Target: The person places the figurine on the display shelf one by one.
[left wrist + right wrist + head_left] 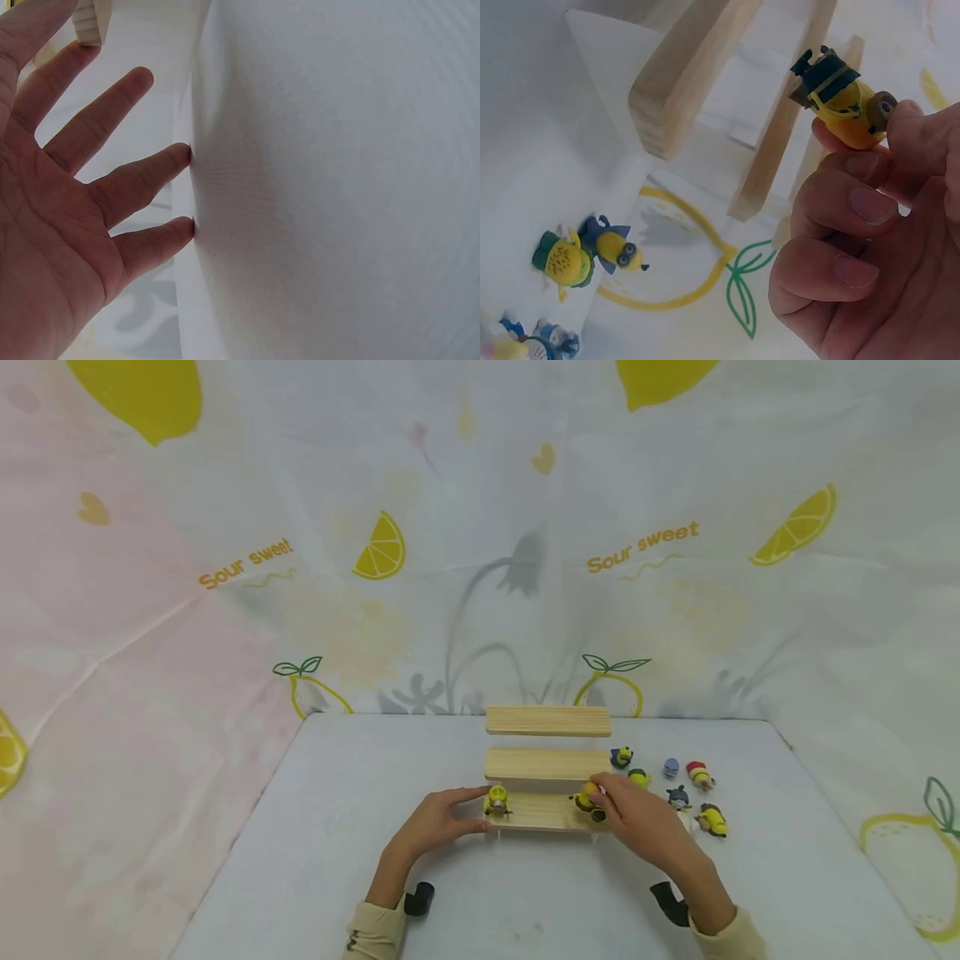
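A small wooden three-tier display shelf (536, 811) stands on the white table. At the left end of its lowest tier is my left hand (437, 821), its thumb and forefinger touching that end. In the left wrist view the fingers of the left hand (82, 157) are straight and spread, two tips against the white surface. A yellow minion figurine (497, 801) stands on the lowest tier's left part. My right hand (648, 820) pinches another minion figurine (847, 105), dark-hatted and goggled, between thumb and fingertips over the tier's right end.
Right of the shelf several small figurines lie on the table, among them a red-capped one (701, 775), a blue one (671, 767) and a yellow one (712, 820). A lemon-printed cloth (480, 527) hangs behind the table. Black curved pieces (419, 899) appear beside the wrists.
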Demonstrator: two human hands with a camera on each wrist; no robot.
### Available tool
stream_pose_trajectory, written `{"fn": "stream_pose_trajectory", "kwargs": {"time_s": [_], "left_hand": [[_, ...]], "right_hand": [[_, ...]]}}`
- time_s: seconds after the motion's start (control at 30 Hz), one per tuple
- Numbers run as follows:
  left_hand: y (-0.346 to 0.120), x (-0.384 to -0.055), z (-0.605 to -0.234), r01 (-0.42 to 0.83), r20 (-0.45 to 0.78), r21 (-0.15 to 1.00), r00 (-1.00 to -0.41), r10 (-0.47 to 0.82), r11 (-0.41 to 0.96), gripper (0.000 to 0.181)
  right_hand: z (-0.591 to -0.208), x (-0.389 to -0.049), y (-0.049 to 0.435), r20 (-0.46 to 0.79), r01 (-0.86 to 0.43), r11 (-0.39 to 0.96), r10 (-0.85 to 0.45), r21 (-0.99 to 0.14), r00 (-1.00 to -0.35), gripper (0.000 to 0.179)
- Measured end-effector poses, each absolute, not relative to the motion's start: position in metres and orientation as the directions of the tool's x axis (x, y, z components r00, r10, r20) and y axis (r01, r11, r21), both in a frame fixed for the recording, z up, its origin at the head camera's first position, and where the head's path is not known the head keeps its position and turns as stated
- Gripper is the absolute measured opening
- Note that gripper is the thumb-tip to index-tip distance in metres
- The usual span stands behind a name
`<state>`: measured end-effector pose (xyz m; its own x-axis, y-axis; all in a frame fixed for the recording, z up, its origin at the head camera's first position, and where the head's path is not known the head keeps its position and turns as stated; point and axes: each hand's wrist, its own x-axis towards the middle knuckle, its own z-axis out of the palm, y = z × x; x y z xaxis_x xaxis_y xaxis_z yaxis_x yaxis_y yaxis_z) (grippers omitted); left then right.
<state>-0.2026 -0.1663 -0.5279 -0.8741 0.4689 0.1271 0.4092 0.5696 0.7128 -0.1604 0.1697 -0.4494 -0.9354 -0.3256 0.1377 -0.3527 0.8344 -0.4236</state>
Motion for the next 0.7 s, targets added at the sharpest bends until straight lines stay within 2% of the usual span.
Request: {"fn": "stream_pose_trajectory", "kwargs": {"time_s": [0.7], "left_hand": [[-0.168, -0.201, -0.527, 0.414, 0.136, 0.726, -0.869, 0.476, 0.549, 0.064]], "right_hand": [[-0.463, -0.168, 0.130, 0.115, -0.424, 0.790, -0.419, -0.442, -0.901, 0.022]]}}
